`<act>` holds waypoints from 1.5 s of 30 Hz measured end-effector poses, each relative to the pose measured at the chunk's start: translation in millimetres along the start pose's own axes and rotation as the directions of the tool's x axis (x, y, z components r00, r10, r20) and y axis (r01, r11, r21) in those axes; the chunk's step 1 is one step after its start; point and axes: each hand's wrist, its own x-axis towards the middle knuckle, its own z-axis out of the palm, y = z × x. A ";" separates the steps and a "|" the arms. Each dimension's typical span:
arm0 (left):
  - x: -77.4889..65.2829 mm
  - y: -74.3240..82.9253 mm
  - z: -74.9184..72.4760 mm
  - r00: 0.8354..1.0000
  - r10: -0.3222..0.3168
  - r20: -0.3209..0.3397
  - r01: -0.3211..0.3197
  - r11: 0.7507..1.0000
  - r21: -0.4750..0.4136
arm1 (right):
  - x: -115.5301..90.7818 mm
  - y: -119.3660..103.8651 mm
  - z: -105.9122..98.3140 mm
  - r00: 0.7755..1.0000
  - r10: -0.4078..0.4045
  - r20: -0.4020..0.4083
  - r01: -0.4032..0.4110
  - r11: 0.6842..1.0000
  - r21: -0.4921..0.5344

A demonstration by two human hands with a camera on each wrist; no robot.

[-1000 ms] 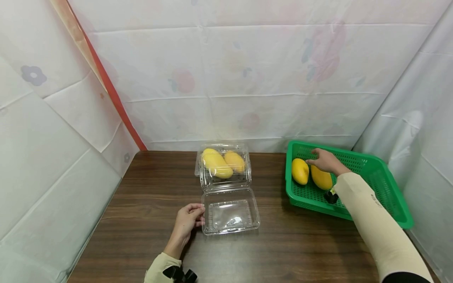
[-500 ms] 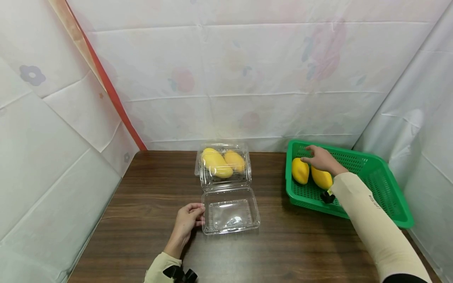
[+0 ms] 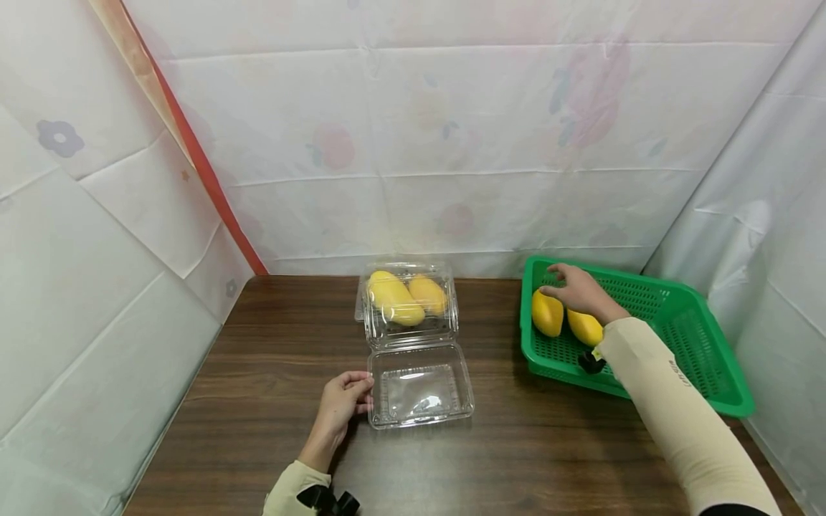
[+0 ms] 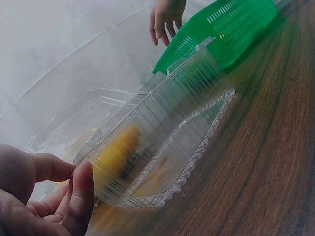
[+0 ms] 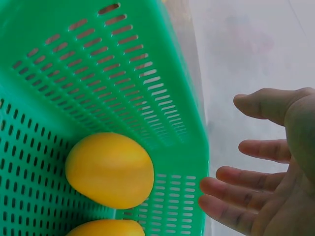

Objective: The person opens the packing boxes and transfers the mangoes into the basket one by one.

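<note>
A clear plastic clamshell (image 3: pixel 419 387) lies open on the brown table, its near half empty. Its far half (image 3: pixel 408 301) holds two yellow mangoes (image 3: pixel 395 297). My left hand (image 3: pixel 342 405) rests at the near half's left rim, loosely curled fingertips (image 4: pixel 81 191) against the clamshell's plastic (image 4: pixel 162 137). A green basket (image 3: pixel 684 315) at the right holds two more mangoes (image 3: pixel 547 315) (image 3: pixel 585 327). My right hand (image 3: pixel 577 287) hovers over them, fingers spread and holding nothing. The right wrist view shows my right hand's open palm (image 5: pixel 266 167) beside one mango (image 5: pixel 109 169).
White sheeting walls the table on the left, back and right. The basket's wall (image 5: pixel 74 73) stands close to the right-hand sheet. Bare wood (image 3: pixel 516 459) lies in front of the clamshell and between it and the basket.
My right hand has slid a little to the left and farther back over the basket's left mango. The left hand and the clamshell have stayed still.
</note>
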 end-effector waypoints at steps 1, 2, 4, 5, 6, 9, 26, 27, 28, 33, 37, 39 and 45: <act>0.2 -0.2 0.0 1.000 -0.001 0.000 0.001 1.000 -0.001 | 0.1 -0.5 0.6 1.000 -0.004 0.000 0.004 1.000 0.001; 0.3 -0.4 0.0 1.000 -0.001 0.000 0.001 1.000 -0.003 | 0.1 -1.2 1.1 1.000 -0.009 0.001 0.009 1.000 0.000; 0.5 -0.6 0.0 1.000 -0.002 0.001 0.002 1.000 -0.005 | 0.3 -3.0 1.7 1.000 -0.019 0.005 0.019 1.000 -0.003; 0.5 -0.8 -0.1 1.000 -0.002 0.003 0.002 1.000 -0.004 | 0.7 -4.2 2.3 1.000 -0.023 0.005 0.023 1.000 -0.006; 0.6 -0.9 -0.1 1.000 -0.002 0.003 0.002 1.000 -0.005 | 0.9 -5.3 2.5 1.000 -0.029 0.003 0.029 1.000 -0.010; 0.7 -1.1 0.1 1.000 0.000 0.003 0.000 1.000 -0.003 | 1.0 -10.4 2.7 0.999 -0.041 -0.010 0.041 0.999 -0.015; -2.0 1.3 -1.9 1.000 0.020 0.010 -0.020 1.000 -0.004 | -5.0 -66.5 22.4 0.989 -0.141 -0.046 0.141 0.990 -0.004; -2.3 1.4 -2.0 1.000 0.021 0.011 -0.021 1.000 -0.003 | -6.0 -70.2 24.6 0.988 -0.144 -0.052 0.145 0.989 0.006; -2.4 1.5 -2.0 1.000 0.025 0.012 -0.025 1.000 0.000 | -6.8 -73.5 27.3 0.987 -0.147 -0.058 0.148 0.989 0.017; -3.5 2.8 -1.8 1.000 0.027 0.013 -0.027 1.000 0.004 | -10.2 -87.7 43.5 0.987 -0.147 -0.067 0.152 0.984 0.088; -3.2 3.2 0.2 1.000 0.021 0.018 -0.021 1.000 0.002 | -12.2 -96.0 52.4 0.989 -0.133 -0.072 0.141 0.982 0.125; -2.9 3.0 0.8 1.000 0.018 0.016 -0.018 1.000 0.004 | -13.7 -99.2 56.5 0.989 -0.130 -0.075 0.139 0.981 0.137; -2.7 3.0 -0.2 1.000 0.010 0.007 -0.010 1.000 0.006 | -20.1 -106.5 73.9 0.991 -0.130 -0.042 0.135 0.978 0.160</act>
